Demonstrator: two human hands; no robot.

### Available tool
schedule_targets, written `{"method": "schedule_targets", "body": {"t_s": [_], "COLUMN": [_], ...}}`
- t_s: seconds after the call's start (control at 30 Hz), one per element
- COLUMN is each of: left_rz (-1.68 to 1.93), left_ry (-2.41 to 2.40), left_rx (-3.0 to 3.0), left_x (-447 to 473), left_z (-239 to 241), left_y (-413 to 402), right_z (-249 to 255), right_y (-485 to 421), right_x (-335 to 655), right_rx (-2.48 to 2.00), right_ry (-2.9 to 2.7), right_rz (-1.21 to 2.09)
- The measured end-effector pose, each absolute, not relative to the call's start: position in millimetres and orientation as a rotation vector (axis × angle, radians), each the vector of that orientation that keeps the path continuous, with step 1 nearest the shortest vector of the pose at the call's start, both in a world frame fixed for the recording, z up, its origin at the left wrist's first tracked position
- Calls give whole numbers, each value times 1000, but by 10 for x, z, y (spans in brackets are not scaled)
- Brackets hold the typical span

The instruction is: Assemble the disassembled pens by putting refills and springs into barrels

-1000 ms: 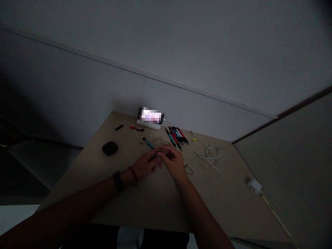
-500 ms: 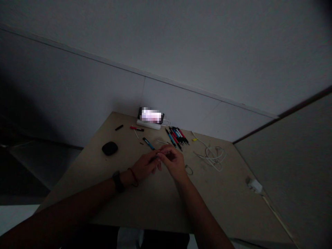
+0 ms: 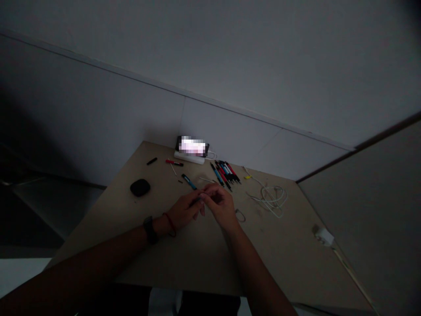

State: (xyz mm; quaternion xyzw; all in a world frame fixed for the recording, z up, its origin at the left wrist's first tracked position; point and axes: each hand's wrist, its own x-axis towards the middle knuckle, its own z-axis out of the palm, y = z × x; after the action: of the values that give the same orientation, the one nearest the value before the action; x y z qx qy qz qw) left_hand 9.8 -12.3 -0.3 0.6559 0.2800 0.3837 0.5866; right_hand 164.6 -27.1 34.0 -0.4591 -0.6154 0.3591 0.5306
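Two bare forearms reach from the near side and meet over the table point(image 3: 184, 259), wrists bent inward. The left hand point(image 3: 184, 210) is curled nearly closed around a small dark piece point(image 3: 198, 199); the right hand point(image 3: 221, 205) bends thumb and fingertips to it, its grip too hidden to tell. Both keep their earlier pose. A blue pen point(image 3: 188, 181) lies just beyond the left hand, a pile of pens point(image 3: 226, 172) farther right, a lit phone point(image 3: 192, 146) at the far edge, all unmoved.
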Motion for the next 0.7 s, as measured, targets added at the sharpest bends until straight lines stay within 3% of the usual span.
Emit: {"method": "schedule_targets", "body": {"t_s": [0.7], "left_rz": [881], "left_ry": [692], "left_rx": [1602], "left_x": [96], "left_z": [19], "left_y": [-115], "right_z": [351], "right_y": [-257], "right_x": [1633], "right_rx": [-1112], "right_ry": [-1436], "right_rz": [983]}}
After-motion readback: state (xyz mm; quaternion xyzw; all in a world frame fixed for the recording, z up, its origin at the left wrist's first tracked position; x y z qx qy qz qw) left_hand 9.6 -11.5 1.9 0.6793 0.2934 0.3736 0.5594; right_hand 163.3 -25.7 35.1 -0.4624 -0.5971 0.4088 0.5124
